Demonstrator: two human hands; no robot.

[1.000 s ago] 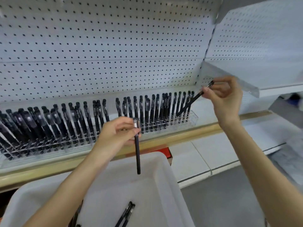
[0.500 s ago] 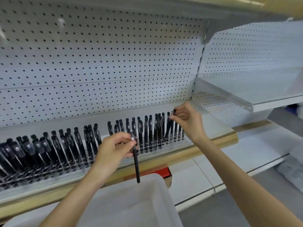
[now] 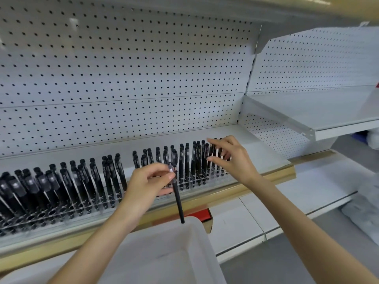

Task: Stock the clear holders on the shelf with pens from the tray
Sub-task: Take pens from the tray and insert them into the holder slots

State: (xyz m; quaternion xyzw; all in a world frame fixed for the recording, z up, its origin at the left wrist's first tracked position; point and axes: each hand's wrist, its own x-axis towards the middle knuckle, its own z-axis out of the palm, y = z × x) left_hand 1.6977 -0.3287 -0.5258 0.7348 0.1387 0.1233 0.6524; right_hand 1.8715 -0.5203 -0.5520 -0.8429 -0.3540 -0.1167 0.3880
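Observation:
My left hand [image 3: 147,181] pinches a black pen [image 3: 178,199] near its clear cap, and the pen hangs down over the far rim of the white tray [image 3: 200,228]. My right hand [image 3: 231,158] hovers with spread fingers at the tops of the rightmost pens [image 3: 214,158] in the clear holders [image 3: 196,182] and holds nothing. The holders run along the shelf [image 3: 264,158] and carry several upright black pens [image 3: 67,181]. A gap in the row shows near the middle. The inside of the tray is mostly out of view.
White pegboard [image 3: 123,78] backs the shelf. A wooden strip [image 3: 256,182] edges its front. A red box [image 3: 202,214] sits under the shelf behind the tray. To the right stands a bare white shelf [image 3: 328,111], with plastic-wrapped goods [image 3: 361,208] lower down.
My right hand brought its pen down into the right end of the holder and let go, its fingers now spread. My left hand stayed with its pen. The view tilted upward.

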